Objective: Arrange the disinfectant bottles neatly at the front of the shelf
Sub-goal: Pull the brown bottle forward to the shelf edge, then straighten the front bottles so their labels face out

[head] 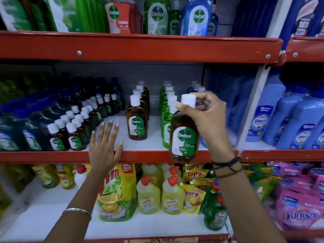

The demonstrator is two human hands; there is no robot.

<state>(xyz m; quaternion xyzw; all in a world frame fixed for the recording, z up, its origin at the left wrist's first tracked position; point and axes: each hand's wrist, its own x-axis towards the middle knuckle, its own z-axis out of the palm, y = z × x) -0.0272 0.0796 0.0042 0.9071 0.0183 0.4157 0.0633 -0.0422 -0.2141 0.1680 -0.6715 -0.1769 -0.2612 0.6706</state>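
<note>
A brown, flat-sided plastic disinfectant bottle with a white screw cap and a green-and-white Dettol label [184,135] hangs in the air just in front of the red metal lip of the middle shelf [149,156], label toward the camera. The right hand [208,120] carries it from above, thumb and fingers pinched together around the white cap, so the body dangles free; that grip looks chosen to lower the bottle upright into a narrow slot without knocking its neighbours.

Just behind it on the white shelf floor stands a file of green Dettol bottles with white caps [166,118], running front to back. To the left, across a bare strip of shelf, a file of matching brown bottles [136,120] stands set back from the lip rather than flush with it. By my reading, the carried bottle belongs at the head of that brown file, in the empty front space.

The left hand [105,146] lies flat and spread on the shelf edge, fingers apart and gripping nothing, between the brown file and two slanting rows of small brown white-capped bottles [70,134]. It seems to be steadying the person, or is ready to nudge a row forward.

Further out, dark blue-green bottles fill the left of the shelf, pale blue jugs [273,123] the bay to the right, and yellow Harpic bottles [161,195] the shelf below.
</note>
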